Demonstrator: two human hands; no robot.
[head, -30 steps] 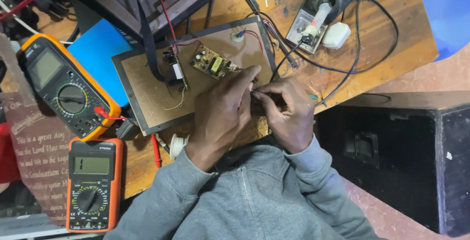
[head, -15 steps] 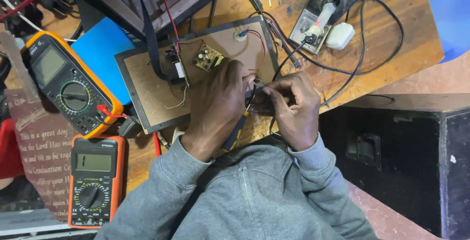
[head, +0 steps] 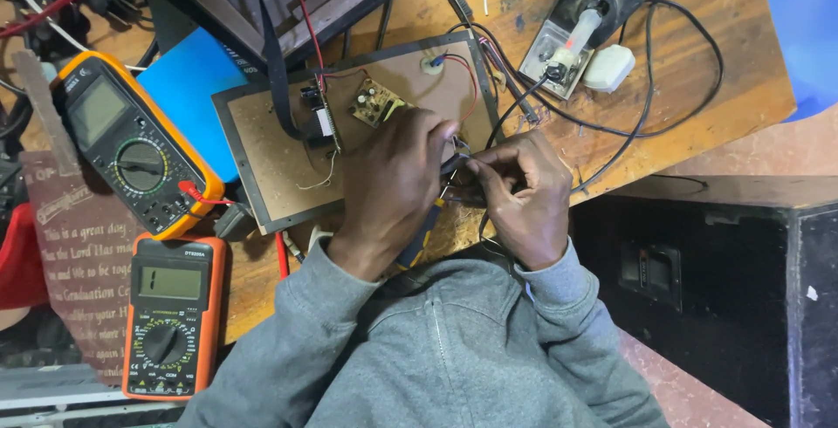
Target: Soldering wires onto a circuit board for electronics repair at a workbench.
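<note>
Desk (head: 698, 35): a worn wooden top, cluttered, cut off by the frame at the top and left; a black cabinet (head: 724, 288) stood beside it at the right.
Work board (head: 271, 144): a brown panel with a dark frame lay tilted on the desk, a small circuit board (head: 374, 102) near its middle, with red and black leads running over it.
Yellow multimeter (head: 131, 144): lay on the desk left of the panel, dial up.
Orange multimeter (head: 172, 315): lay below the yellow one, near the grey left sleeve, its screen lit.
Switch socket (head: 572, 40): at the far right of the desk, a white plug (head: 609, 68) just beside it and black cables looping from it toward the hands.
Left hand (head: 393, 179): rested on the panel's near right corner, fingers curled down toward the wires; a dark tool handle with a yellow stripe (head: 423, 232) showed under the palm. Whether its grip was pressed on that tool I could not tell.
Right hand (head: 524, 192): touching the left hand, its grip pinched with thumb and forefinger on thin wire ends (head: 460, 150).
Key relation: the wire ends lay between the two hands, just off the panel's right edge, running roughly left to right; the right hand held them, and the left fingertips were just beside them.
Hidden: the wire tips, any tool head and both palms were covered by the fingers.
</note>
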